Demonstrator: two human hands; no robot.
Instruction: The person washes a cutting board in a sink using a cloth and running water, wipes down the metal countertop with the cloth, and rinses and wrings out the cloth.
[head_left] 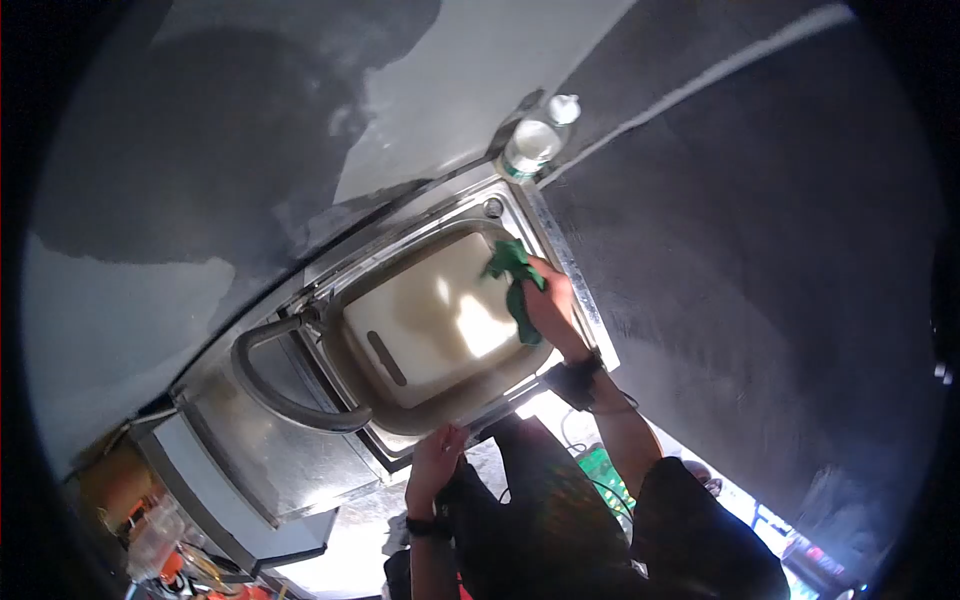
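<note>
A white cutting board [430,310] with a dark slot handle lies in the metal sink basin [430,415]. My right hand [552,300] is closed around a green cloth [517,283] at the basin's right side, over the board's edge. The cloth hangs out past the fingers. At the sink's front edge is my left hand [438,458], its fingers bent near the rim; whether they grip anything is too small to tell.
A curved grey faucet [260,375] arches over the sink's left side beside a metal drainboard [270,425]. A clear bottle with a white top [535,143] stands at the back corner. Walls rise behind and right. Assorted items [165,545] lie at lower left.
</note>
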